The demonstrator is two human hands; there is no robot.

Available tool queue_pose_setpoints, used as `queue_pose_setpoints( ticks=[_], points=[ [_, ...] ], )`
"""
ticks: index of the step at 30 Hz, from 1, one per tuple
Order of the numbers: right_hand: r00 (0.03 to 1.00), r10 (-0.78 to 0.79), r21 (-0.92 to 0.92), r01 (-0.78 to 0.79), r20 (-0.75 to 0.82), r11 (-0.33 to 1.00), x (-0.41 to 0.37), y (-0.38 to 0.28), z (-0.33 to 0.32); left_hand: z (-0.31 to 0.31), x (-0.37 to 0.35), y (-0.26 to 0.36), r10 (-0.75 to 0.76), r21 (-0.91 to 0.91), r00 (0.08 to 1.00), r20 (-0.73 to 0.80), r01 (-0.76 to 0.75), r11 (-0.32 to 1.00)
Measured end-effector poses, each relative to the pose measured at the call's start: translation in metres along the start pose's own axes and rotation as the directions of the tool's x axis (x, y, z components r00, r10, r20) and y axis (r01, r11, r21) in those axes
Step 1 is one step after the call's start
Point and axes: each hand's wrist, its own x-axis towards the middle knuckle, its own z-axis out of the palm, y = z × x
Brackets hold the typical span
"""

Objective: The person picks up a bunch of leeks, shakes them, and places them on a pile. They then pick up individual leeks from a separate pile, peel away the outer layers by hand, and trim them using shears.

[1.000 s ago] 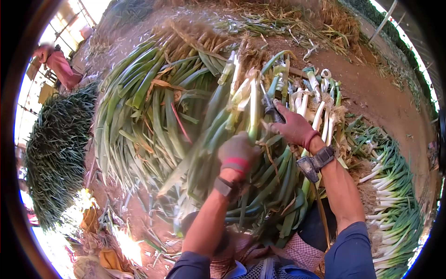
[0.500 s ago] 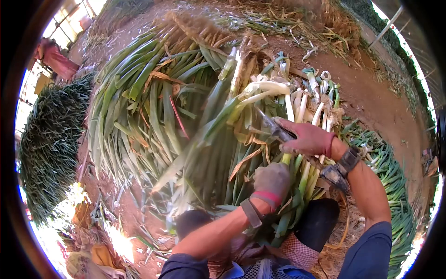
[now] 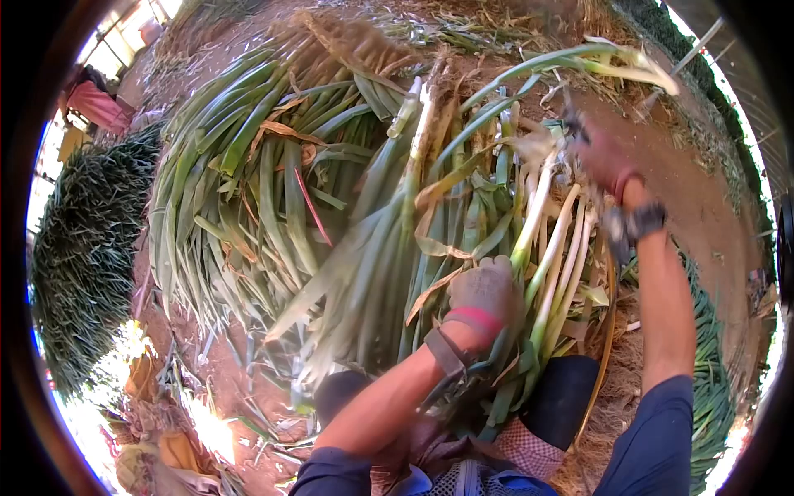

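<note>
My left hand (image 3: 482, 293), in a dusty grey glove with a red cuff, is closed around the green part of a leek (image 3: 536, 202). The leek's white end points up and away, toward my right hand. My right hand (image 3: 608, 157), in a reddish glove, is smeared by motion near the root ends. It is wrapped round a dark tool (image 3: 572, 116) with a thin tip, whose kind I cannot make out. A leafy strip (image 3: 579, 54) with a pale end arcs through the air above. More white-stemmed leeks (image 3: 571, 248) lie right of my left hand.
A big heap of leeks (image 3: 265, 165) spreads to the left. Another dark green pile (image 3: 91, 248) stands at far left, and green leeks (image 3: 711, 380) line the right. A yellowish hose (image 3: 597, 388) runs beside my knee. Beyond the far-left pile is a person (image 3: 98, 103).
My right hand has swept up and right with the tool, away from my left hand. The pale-ended strip that hung over the leeks has swung to the upper right. My left hand has barely moved.
</note>
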Motion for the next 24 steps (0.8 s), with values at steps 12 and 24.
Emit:
queue_pose_setpoints(
  ticks=[12,24],
  points=[
    [0.935,-0.161,0.256,0.079,0.315,0.963,-0.19,-0.03,0.084,-0.074,0.043,-0.096,-0.29,0.182,0.874,-0.39,0.382,0.906],
    [0.751,-0.327,0.261,0.211,0.574,0.942,-0.182,-0.084,0.128,-0.078,0.037,-0.117,-0.414,0.083,0.812,-0.411,0.485,0.87]
  ],
)
